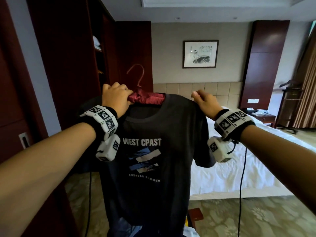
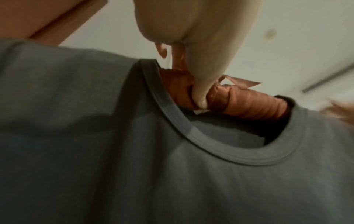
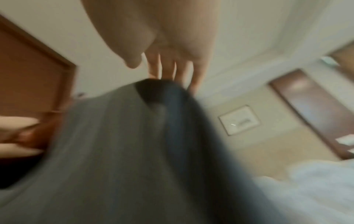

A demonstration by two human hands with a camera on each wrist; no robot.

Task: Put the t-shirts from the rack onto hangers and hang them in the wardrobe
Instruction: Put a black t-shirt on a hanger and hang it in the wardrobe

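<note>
T-shirt (image 1: 153, 151) on hanger (image 1: 147, 98), frame centre.
Left hand (image 1: 116, 96) gripping hanger; right hand (image 1: 204, 100) loosely curled at shirt shoulder, grip unclear.

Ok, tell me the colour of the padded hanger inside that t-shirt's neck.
Dark red satin hanger, clearest in the head view.

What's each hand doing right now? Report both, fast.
Left hand: grips the hanger at the shirt neck.
Right hand: at the shirt's shoulder; grip cannot be told, view blurred.
</note>
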